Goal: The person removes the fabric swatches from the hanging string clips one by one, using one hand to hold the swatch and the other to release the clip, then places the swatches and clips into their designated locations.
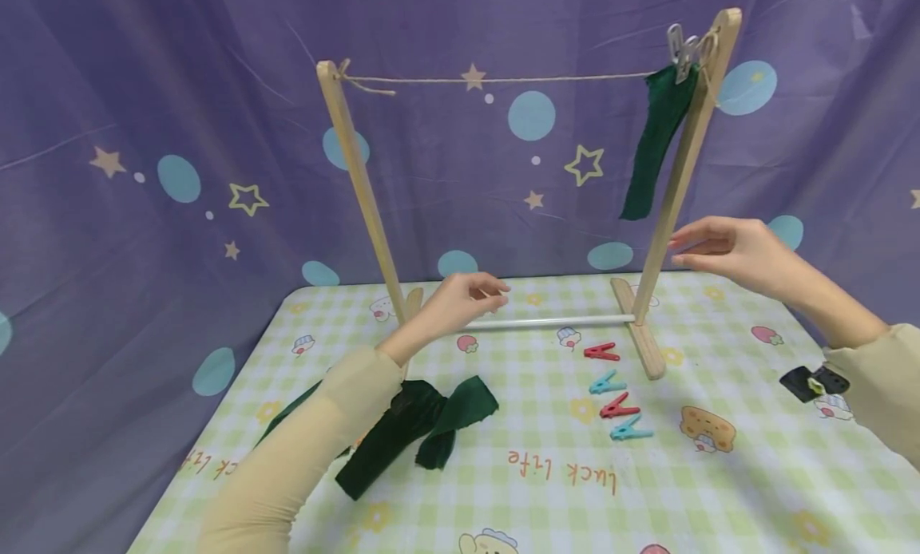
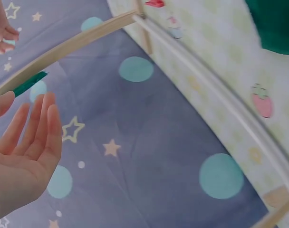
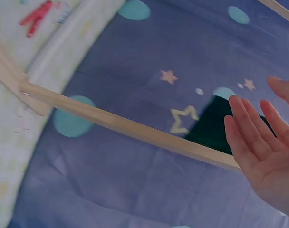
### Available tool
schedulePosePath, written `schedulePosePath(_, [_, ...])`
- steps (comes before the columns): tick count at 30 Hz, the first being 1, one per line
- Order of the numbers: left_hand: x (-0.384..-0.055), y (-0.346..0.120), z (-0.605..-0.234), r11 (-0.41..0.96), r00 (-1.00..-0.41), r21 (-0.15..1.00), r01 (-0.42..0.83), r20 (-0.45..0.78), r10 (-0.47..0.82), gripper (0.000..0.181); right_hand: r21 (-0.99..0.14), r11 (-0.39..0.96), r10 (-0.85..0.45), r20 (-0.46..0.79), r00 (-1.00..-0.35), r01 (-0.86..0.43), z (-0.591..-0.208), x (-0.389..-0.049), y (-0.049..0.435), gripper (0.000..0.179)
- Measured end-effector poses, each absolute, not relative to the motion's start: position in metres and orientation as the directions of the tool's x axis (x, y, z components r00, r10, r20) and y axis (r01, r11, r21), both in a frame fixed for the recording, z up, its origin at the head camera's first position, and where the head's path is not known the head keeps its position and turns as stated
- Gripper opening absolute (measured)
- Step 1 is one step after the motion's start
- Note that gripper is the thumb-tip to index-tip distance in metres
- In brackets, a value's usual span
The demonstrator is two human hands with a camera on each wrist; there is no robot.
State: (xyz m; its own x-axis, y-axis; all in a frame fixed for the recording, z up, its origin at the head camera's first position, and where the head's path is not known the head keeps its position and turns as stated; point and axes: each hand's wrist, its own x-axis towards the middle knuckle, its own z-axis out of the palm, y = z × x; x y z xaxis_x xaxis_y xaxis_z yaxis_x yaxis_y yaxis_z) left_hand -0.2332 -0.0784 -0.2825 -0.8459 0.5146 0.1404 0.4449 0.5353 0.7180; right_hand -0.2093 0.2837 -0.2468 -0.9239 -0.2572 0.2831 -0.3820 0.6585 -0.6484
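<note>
My left hand point(image 1: 465, 300) hovers over the table within the wooden frame, fingers loosely bent and holding nothing. Just outside the frame's right post point(image 1: 679, 163), my right hand point(image 1: 740, 251) is raised, also holding nothing; in the right wrist view its fingers point(image 3: 246, 126) are nearly straight. A dark green cloth strip point(image 1: 656, 147) hangs from the string point(image 1: 503, 81) beside that post, with a silver metal clip point(image 1: 681, 55) at its top. More dark green cloth pieces point(image 1: 402, 426) lie crumpled on the table under my left forearm, which partly hides them.
Several small red and turquoise clothespins point(image 1: 620, 406) lie in a column right of centre. The frame has a left post point(image 1: 366, 187), a white crossbar point(image 1: 553, 322) and wooden feet point(image 1: 650, 350). A checked cloth point(image 1: 539, 514) covers the table; a purple curtain point(image 1: 446, 179) hangs behind.
</note>
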Motion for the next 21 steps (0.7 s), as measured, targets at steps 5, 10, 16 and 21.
schedulePosePath(5, [-0.24,-0.059,-0.271,0.526,-0.851,0.725,0.445,0.157,0.502,0.024,-0.652,0.636,-0.24,0.34,-0.909,-0.412,-0.218,-0.213,0.284,0.032])
schedulePosePath(10, [-0.243,-0.041,-0.26,0.5,-0.846,0.723,0.476,0.221,0.486,0.025,-0.667,0.577,-0.23,0.42,-0.878,-0.471,-0.192,-0.218,0.282,0.028])
schedulePosePath(16, [-0.246,-0.02,-0.248,0.442,-0.839,0.747,0.497,0.284,0.465,0.025,-0.7,0.485,-0.196,0.496,-0.846,-0.523,-0.169,-0.224,0.28,0.025])
schedulePosePath(21, [-0.249,-0.006,-0.242,0.395,-0.827,0.757,0.52,0.332,0.453,0.026,-0.728,0.447,-0.124,0.526,-0.842,-0.52,-0.153,-0.229,0.278,0.023])
